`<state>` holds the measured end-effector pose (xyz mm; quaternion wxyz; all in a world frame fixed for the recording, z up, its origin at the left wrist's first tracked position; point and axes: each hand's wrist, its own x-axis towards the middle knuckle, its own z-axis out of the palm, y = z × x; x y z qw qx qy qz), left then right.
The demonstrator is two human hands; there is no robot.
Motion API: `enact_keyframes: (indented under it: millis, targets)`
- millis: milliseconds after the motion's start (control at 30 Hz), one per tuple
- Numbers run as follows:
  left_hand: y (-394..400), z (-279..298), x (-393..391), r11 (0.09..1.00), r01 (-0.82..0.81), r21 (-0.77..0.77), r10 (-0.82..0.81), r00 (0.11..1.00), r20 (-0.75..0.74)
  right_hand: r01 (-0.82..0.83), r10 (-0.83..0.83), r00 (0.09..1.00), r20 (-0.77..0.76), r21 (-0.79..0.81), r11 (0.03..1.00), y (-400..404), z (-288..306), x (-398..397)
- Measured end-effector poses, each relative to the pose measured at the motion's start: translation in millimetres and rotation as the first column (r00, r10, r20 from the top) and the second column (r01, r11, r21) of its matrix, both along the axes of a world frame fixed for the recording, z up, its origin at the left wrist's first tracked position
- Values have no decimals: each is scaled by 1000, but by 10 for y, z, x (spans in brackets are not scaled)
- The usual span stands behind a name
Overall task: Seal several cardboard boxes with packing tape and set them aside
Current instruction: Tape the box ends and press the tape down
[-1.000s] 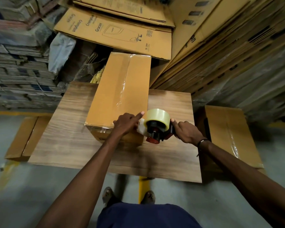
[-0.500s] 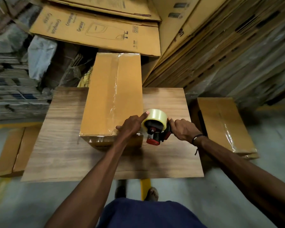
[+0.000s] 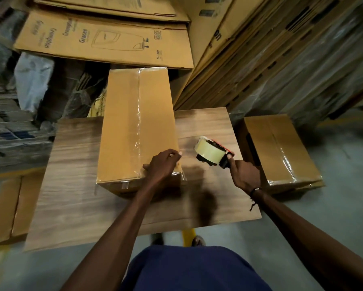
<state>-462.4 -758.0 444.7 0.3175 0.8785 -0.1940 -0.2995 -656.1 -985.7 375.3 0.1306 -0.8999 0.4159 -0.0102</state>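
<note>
At far left, a flat carton [image 3: 7, 208] on the grey floor [image 3: 323, 234], with bundled stacks [image 3: 10, 131] above it. Across the middle, a wood-grain table [image 3: 71, 196]; printed flat cartons [image 3: 105, 40] leaning along the top, more of them slanting down the upper right. At right, beside the table, a taped box [image 3: 281, 152] on the floor.

Against half a second ago: tape gun [image 3: 213, 152] now lifted clear of the box [image 3: 136, 127] and off to its right above the table, no longer pressed to the near end; left fingertip gone from the roll.

Box lying lengthwise in mid-frame on the table, clear tape down its top seam and over the near edge. Left hand [image 3: 162, 164] resting on the near right corner of the box, fingers curled over the edge, gripping nothing. Right hand [image 3: 242, 175] right of the box and apart from it, closed round the tape gun's handle.
</note>
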Motion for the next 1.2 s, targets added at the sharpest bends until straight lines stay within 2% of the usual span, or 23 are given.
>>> enact_keyframes:
  millis: [300,400,633,767,967,1100,1200]
  targets:
    - [22,-127,74,999,39,-7,-39,999,24,209,-230,972,48,270,940,250,-691,23]
    - [30,-156,82,999,48,6,-48,998,49,172,-195,980,51,286,943,254,-857,28]
    - [50,-146,31,998,70,-6,-69,992,106,209,-285,947,146,391,896,255,-1120,-46]
    - [94,-203,58,991,118,-54,-113,989,91,202,-336,919,207,485,851,261,-1226,-71]
    - [154,-228,36,982,144,-124,-130,985,117,201,-350,912,213,511,836,245,-1249,-139]
    - [203,-203,2,977,146,-156,-134,987,83,185,-315,935,164,533,826,247,-1221,-246]
    - [285,-209,4,973,143,-180,-136,990,47,234,-338,930,147,475,849,312,-1117,-286]
